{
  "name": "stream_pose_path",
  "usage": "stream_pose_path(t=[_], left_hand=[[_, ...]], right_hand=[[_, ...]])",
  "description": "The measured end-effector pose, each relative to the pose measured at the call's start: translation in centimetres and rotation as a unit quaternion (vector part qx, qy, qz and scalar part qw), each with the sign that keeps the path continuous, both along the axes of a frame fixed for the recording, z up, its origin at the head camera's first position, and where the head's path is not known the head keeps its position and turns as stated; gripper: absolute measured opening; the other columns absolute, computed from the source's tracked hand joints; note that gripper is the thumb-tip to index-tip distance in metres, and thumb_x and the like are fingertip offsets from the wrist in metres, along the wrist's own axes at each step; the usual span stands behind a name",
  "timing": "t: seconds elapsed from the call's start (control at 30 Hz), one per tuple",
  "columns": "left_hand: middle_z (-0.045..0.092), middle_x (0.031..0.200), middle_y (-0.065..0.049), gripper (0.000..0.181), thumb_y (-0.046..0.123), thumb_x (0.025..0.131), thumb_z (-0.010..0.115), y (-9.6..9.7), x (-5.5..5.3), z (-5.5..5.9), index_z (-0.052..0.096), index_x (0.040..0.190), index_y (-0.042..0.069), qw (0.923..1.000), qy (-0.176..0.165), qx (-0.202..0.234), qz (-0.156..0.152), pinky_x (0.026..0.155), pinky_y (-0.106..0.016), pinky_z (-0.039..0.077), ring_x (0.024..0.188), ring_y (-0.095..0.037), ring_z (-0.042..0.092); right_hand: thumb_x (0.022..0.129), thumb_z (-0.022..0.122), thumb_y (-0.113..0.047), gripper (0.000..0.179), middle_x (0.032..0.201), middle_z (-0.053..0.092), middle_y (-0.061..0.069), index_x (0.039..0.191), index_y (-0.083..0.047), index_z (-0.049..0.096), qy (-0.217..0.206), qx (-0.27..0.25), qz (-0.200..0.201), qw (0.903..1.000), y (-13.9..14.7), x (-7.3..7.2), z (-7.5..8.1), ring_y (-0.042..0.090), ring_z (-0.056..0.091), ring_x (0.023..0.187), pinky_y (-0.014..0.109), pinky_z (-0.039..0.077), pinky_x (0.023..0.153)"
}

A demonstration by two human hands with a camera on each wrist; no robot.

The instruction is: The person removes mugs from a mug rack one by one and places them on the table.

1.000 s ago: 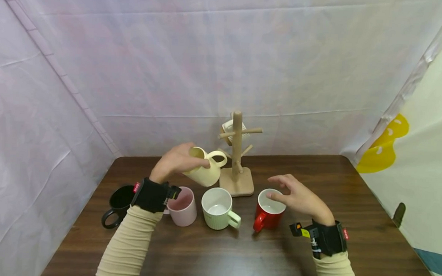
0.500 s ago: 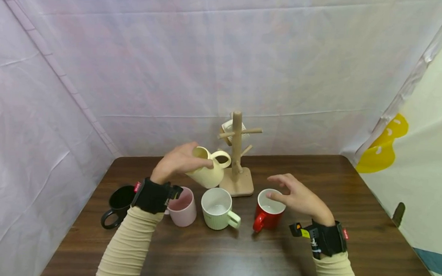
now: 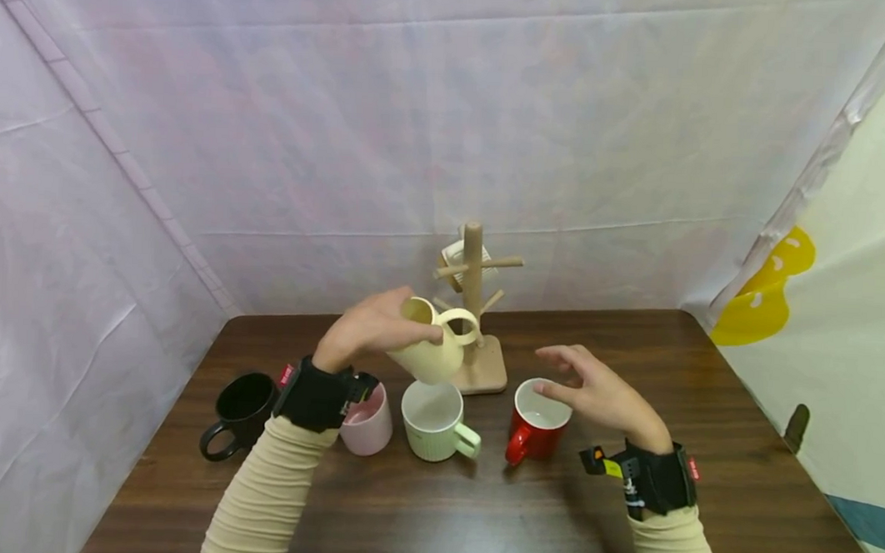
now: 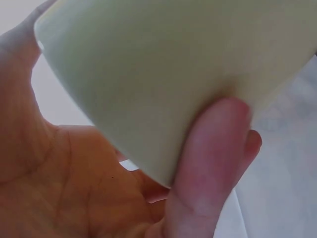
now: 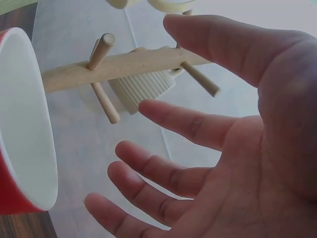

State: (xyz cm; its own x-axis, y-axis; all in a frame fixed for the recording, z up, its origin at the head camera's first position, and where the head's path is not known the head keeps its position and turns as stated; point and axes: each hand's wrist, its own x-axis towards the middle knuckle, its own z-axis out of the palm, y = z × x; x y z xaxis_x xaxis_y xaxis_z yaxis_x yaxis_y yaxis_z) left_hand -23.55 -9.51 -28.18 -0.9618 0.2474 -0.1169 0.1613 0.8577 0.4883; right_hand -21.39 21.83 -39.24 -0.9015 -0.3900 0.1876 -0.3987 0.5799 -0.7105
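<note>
My left hand (image 3: 375, 327) grips a pale yellow mug (image 3: 438, 356) by its body near the rim. The mug is tilted in the air, its handle toward the wooden mug tree (image 3: 472, 286), whose post it partly covers in the head view. In the left wrist view the thumb presses on the yellow mug's side (image 4: 138, 64). My right hand (image 3: 601, 393) hovers at the rim of a red mug (image 3: 543, 436), fingers apart and relaxed, holding nothing. On the tree's far side hangs a ribbed cream mug (image 5: 143, 87), clearer in the right wrist view.
Beneath the held mug stands a light green mug (image 3: 434, 431), handle to the right. A pink mug (image 3: 367, 431), partly behind the left wrist, and a black mug (image 3: 240, 412) stand further left. All rest on the dark wooden table (image 3: 430, 518), with a pale curtain (image 3: 390, 123) behind.
My left hand has carried the yellow mug rightward, closer to the mug tree and in front of its post. The right hand has hardly moved.
</note>
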Motion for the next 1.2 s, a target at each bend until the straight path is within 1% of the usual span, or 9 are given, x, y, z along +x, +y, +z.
stream_pose_path(t=[0.1,0.23,0.33,0.57,0.8,0.9,1.07,1.2], left_hand=[[0.061,0.098,-0.006,0.055,0.054,0.069,0.066,0.5,0.1,0.1,0.054,0.104,0.014,1.0000,0.003,-0.003,-0.006,0.071,-0.038,0.046,0.087,-0.024,0.056],[0.062,0.093,-0.005,0.051,0.054,0.068,0.066,1.3,0.3,0.3,0.055,0.099,0.016,0.9996,0.016,-0.011,-0.019,0.068,-0.037,0.046,0.083,-0.022,0.057],[0.062,0.092,-0.003,0.049,0.054,0.068,0.066,1.9,0.5,0.3,0.056,0.099,0.017,0.9992,0.022,-0.014,-0.029,0.067,-0.037,0.046,0.082,-0.021,0.057],[0.061,0.089,-0.002,0.049,0.054,0.067,0.066,2.9,0.9,0.2,0.055,0.098,0.019,0.9991,0.010,-0.011,-0.039,0.064,-0.037,0.046,0.079,-0.020,0.057],[0.063,0.089,0.001,0.048,0.056,0.067,0.065,3.8,1.0,-0.2,0.056,0.098,0.020,0.9978,0.018,-0.017,-0.061,0.063,-0.035,0.048,0.078,-0.017,0.058],[0.062,0.092,0.002,0.050,0.057,0.067,0.065,4.1,1.0,-0.2,0.057,0.101,0.021,0.9973,0.018,-0.018,-0.069,0.065,-0.035,0.048,0.080,-0.016,0.058],[0.063,0.098,0.005,0.054,0.054,0.068,0.066,4.4,1.0,-0.3,0.057,0.111,0.022,0.9961,0.023,-0.009,-0.085,0.069,-0.036,0.049,0.085,-0.015,0.058],[0.063,0.098,0.005,0.054,0.053,0.068,0.066,4.7,1.1,-0.3,0.056,0.112,0.024,0.9956,0.023,-0.001,-0.091,0.069,-0.036,0.049,0.084,-0.015,0.059]], right_hand=[[0.084,0.067,-0.038,0.054,0.125,0.055,0.014,0.129,-0.011,0.054,0.004,-0.010,-0.002,0.9999,0.0,0.1,0.2,0.030,0.052,0.107,0.053,0.048,0.087],[0.085,0.067,-0.038,0.054,0.127,0.055,0.014,0.130,-0.010,0.053,0.009,-0.024,0.000,0.9997,0.0,0.2,0.4,0.031,0.054,0.109,0.054,0.048,0.088],[0.085,0.067,-0.038,0.055,0.128,0.054,0.013,0.130,-0.011,0.052,0.010,-0.034,0.002,0.9994,0.0,0.2,0.5,0.030,0.054,0.109,0.055,0.048,0.088],[0.085,0.067,-0.037,0.053,0.130,0.055,0.008,0.130,-0.015,0.052,0.011,-0.053,0.010,0.9985,-0.1,0.5,0.9,0.025,0.055,0.109,0.052,0.048,0.088],[0.086,0.067,-0.034,0.050,0.130,0.055,0.005,0.130,-0.016,0.051,0.014,-0.073,0.026,0.9969,-0.3,0.7,1.4,0.022,0.055,0.108,0.050,0.048,0.087],[0.086,0.067,-0.031,0.049,0.129,0.055,0.006,0.130,-0.015,0.052,0.013,-0.087,0.036,0.9954,-0.4,0.8,1.5,0.021,0.054,0.107,0.051,0.048,0.087],[0.086,0.067,-0.028,0.048,0.127,0.055,0.005,0.130,-0.017,0.052,0.007,-0.101,0.045,0.9939,-0.7,1.0,1.5,0.020,0.054,0.107,0.052,0.047,0.087],[0.088,0.066,-0.025,0.046,0.128,0.055,0.006,0.131,-0.018,0.051,0.005,-0.116,0.058,0.9915,-0.9,1.0,1.5,0.021,0.055,0.108,0.053,0.047,0.088]])
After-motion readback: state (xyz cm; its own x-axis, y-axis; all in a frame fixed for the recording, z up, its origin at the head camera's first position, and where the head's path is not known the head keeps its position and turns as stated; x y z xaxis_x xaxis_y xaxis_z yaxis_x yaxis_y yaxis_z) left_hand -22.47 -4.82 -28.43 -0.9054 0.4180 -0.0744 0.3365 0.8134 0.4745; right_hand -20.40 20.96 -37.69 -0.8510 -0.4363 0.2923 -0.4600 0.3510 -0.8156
